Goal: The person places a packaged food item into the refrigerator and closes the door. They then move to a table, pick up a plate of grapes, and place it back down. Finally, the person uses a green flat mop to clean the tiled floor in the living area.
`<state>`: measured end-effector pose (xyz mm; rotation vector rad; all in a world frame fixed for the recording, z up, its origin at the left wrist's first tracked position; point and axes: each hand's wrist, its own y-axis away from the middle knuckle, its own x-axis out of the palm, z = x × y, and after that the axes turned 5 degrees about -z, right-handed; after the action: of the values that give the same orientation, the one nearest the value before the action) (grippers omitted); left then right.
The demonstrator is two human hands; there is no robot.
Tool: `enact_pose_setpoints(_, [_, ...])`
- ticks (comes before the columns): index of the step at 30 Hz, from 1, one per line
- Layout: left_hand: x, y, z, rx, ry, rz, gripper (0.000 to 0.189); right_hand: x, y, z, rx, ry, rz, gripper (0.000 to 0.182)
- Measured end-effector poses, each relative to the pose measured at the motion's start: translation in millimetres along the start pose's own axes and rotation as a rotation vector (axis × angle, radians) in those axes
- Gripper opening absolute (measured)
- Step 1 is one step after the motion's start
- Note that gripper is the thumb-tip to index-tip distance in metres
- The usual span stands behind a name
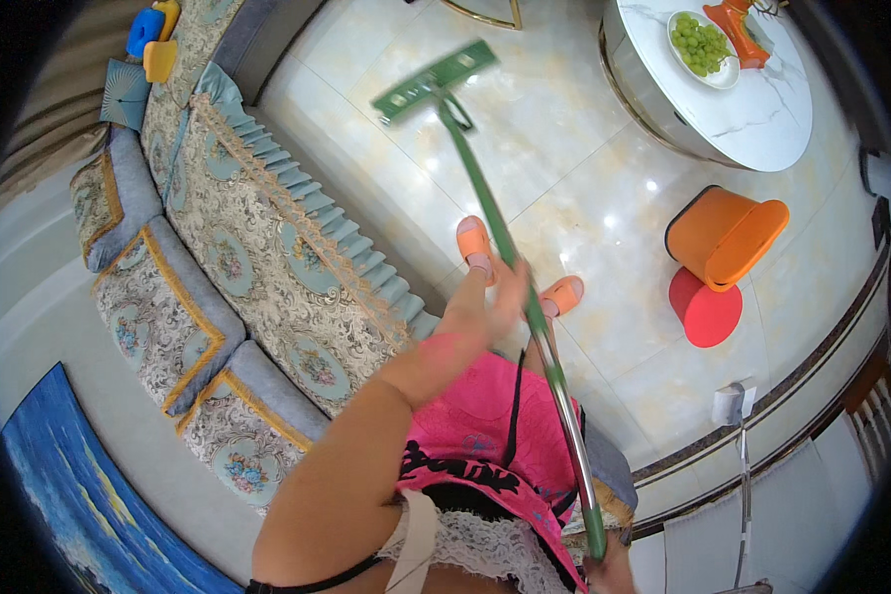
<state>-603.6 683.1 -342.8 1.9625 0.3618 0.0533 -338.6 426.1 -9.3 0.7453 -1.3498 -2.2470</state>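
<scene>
A flat mop with a green head (439,80) and a green-and-silver pole (560,393) stretches diagonally in front of me. My right hand (610,570) grips the green end of the pole near the bottom of the view, partly cut off by its edge. Farther up the pole, my left hand (506,301) is blurred and lies against its left side; whether the fingers close around it is unclear. The mop head is over the tiled floor (393,167), beyond my feet in orange slippers (474,239). Contact between head and floor cannot be made out.
A patterned sofa (267,252) with a ruffled cover runs along the left. At upper right stands an oval marble-topped table (757,126) bearing a bowl of green grapes (702,48). An orange bin (720,234) and a red round stool or container (705,308) stand on the right.
</scene>
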Motion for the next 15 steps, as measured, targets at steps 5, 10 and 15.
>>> enact_pose_setpoints(5, [-76.2,-154.5,-134.5,0.353,0.097,-0.271,0.051,-17.3,-174.4,147.3,-0.300,-0.056,-0.002,0.049])
enact_pose_setpoints(10, [-39.8,-172.3,-130.5,0.385,-0.022,-0.255,0.067,-33.2,-183.1,148.5,-0.045,0.140,-0.082,0.038])
enact_pose_setpoints(15, [101.8,-29.7,55.5,0.183,-0.002,-0.020,0.092,-75.2,-13.1,-5.6,0.333,0.490,-0.373,0.028])
